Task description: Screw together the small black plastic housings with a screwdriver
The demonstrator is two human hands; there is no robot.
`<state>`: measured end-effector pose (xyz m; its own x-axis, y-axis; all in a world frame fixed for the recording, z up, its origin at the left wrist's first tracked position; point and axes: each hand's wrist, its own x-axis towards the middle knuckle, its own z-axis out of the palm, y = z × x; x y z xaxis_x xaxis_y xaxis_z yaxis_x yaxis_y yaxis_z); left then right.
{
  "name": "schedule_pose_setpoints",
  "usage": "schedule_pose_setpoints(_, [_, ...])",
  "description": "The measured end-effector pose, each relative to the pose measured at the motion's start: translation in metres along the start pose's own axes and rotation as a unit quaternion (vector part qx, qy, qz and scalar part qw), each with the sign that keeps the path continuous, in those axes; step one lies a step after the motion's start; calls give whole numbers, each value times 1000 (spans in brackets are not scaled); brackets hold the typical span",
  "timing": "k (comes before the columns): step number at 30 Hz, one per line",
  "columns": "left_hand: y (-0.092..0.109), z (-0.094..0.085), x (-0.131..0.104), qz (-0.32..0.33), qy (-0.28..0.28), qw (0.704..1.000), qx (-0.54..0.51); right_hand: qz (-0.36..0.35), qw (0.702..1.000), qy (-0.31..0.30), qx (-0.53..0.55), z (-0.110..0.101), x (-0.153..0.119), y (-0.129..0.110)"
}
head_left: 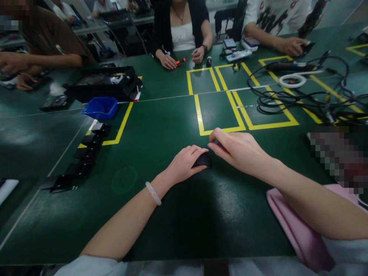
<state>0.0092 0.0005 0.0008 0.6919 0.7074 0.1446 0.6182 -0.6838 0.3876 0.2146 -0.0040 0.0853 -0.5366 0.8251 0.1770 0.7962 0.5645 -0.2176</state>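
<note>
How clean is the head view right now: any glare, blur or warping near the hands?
Head view: soft glare patches on the green table, one just below the right hand; the left hand and the small black part are fairly sharp; edges bend from the wide lens; people at the far side are blurred, and pixelated blocks sit at the right and top-left.

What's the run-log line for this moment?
left hand: presses small black part on green table | right hand: pinches part's edge | row of black parts: untouched
</note>
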Motion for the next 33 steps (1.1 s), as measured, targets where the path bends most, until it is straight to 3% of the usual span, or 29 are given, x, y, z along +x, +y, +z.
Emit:
schedule_pose_setpoints(16, [1, -1, 0, 0, -3, 1000, -10, 17, 1000, 1, 10, 1, 0, 2])
schedule_pose_setpoints(22, [1, -3, 1, 4, -8, 1000, -9, 27, 999, 29, 0, 3, -1, 1])
schedule_pose_setpoints(33, [0, -1, 0, 3, -4, 1000, -5, 19, 1000, 6, -10, 1, -1, 2])
